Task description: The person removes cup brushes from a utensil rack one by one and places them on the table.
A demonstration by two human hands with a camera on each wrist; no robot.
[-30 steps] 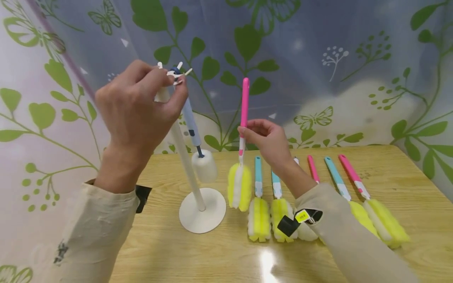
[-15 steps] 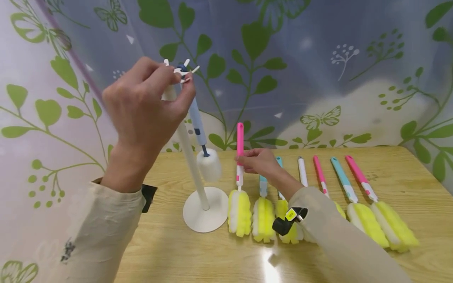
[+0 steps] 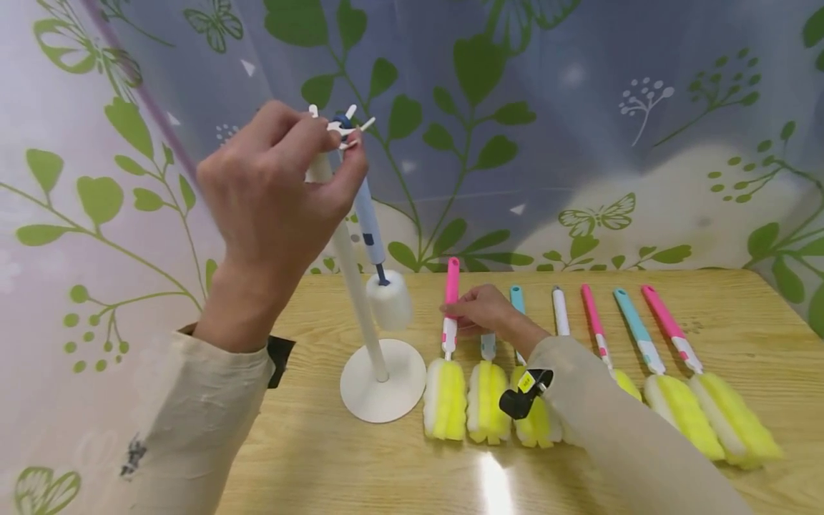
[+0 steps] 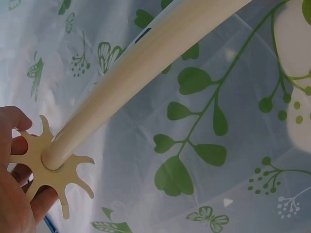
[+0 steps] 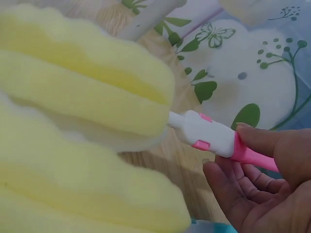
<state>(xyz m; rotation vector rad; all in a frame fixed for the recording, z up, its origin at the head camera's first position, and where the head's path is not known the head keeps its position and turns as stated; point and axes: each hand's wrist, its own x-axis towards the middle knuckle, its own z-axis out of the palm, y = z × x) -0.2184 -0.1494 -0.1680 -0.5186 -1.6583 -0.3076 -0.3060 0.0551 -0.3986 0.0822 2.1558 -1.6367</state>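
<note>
My left hand point(image 3: 273, 168) grips the hooked top point(image 4: 54, 178) of a white stand point(image 3: 355, 286), fingers wrapped among its curved prongs. From one hook hangs a light-blue bottle brush point(image 3: 368, 222) with a white sponge head, clear of the table. My right hand point(image 3: 484, 313) pinches the pink-handled sponge brush point(image 5: 204, 133) near where pink meets white; its yellow-and-white head lies on the table right of the stand's round base point(image 3: 367, 397). In the right wrist view, the thumb presses on the handle and the other fingers curl below it.
Several more sponge brushes lie in a row to the right, including a teal-handled one point(image 3: 634, 325), a pink-handled one point(image 3: 666, 322) and a white-handled one point(image 3: 560, 311). Behind the wooden table point(image 3: 309, 458) hangs a leaf-patterned curtain point(image 3: 412, 179).
My right hand has lowered the pink-handled sponge brush from the air onto the table, left of the others. My left hand still grips the stand's top. The view has shifted slightly.
</note>
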